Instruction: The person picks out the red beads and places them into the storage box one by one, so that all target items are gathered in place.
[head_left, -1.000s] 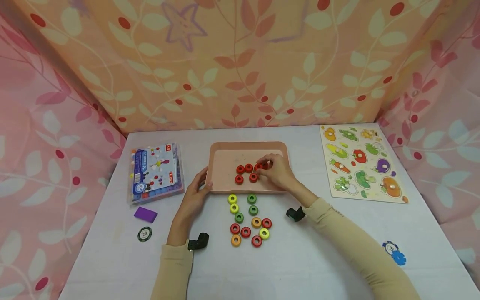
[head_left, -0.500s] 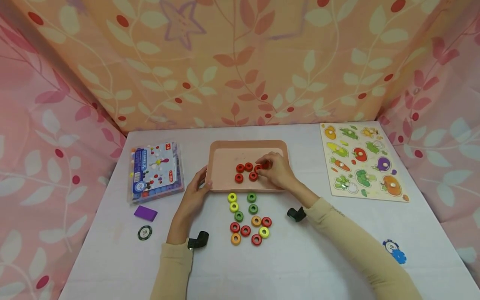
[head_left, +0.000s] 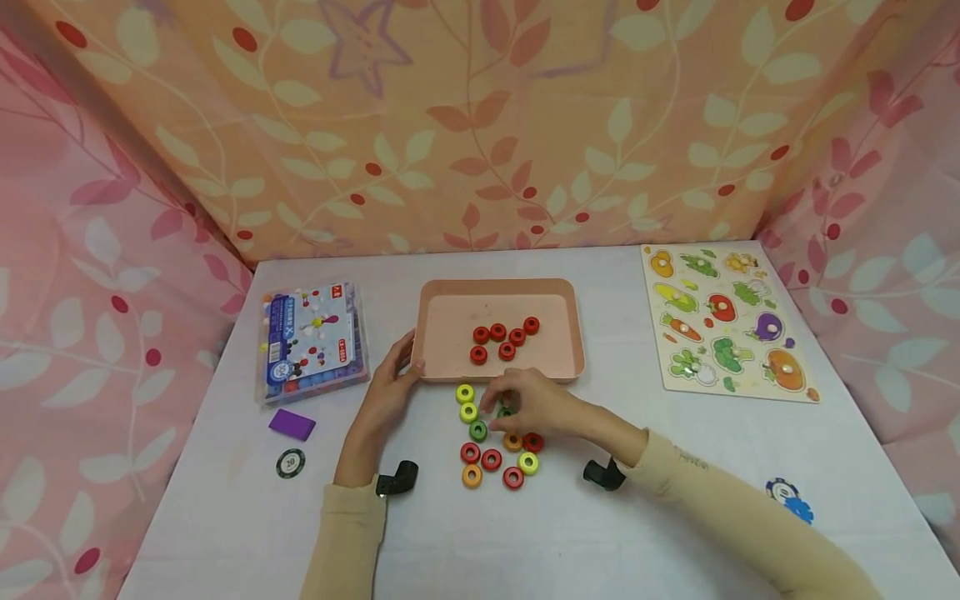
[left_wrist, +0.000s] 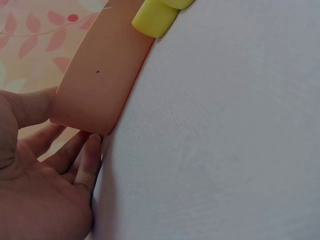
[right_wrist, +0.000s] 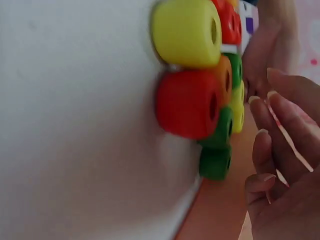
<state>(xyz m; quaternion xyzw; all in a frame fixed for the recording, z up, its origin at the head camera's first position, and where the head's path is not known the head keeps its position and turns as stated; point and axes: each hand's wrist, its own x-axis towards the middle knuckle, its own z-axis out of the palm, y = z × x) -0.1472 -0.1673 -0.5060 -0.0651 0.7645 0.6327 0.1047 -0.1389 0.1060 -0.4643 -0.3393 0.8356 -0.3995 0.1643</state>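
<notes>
A pink tray (head_left: 442, 317) holds several red ring-shaped beads (head_left: 498, 332). My left hand (head_left: 389, 389) grips the tray's near left corner; in the left wrist view its thumb lies on the rim and its fingers touch the end wall (left_wrist: 95, 75). My right hand (head_left: 542, 405) hovers over loose beads in front of the tray, fingers apart and holding nothing. Beneath it are green beads, partly hidden, an orange bead (head_left: 512, 442) and a red bead (right_wrist: 189, 104). Yellow beads (head_left: 465, 393) and a green bead (head_left: 477, 431) lie left of its fingertips.
A clear box (head_left: 311, 342) of coloured pieces stands at the left, with a purple block (head_left: 292, 424) and a black chip (head_left: 290, 463) in front. A vegetable puzzle board (head_left: 729, 325) lies at the right, blue chips (head_left: 791, 500) nearer. Patterned curtains surround the table.
My right hand has let go of a red bead at the right end of the tray's group and moved toward me, over the loose beads. My left hand stays on the tray.
</notes>
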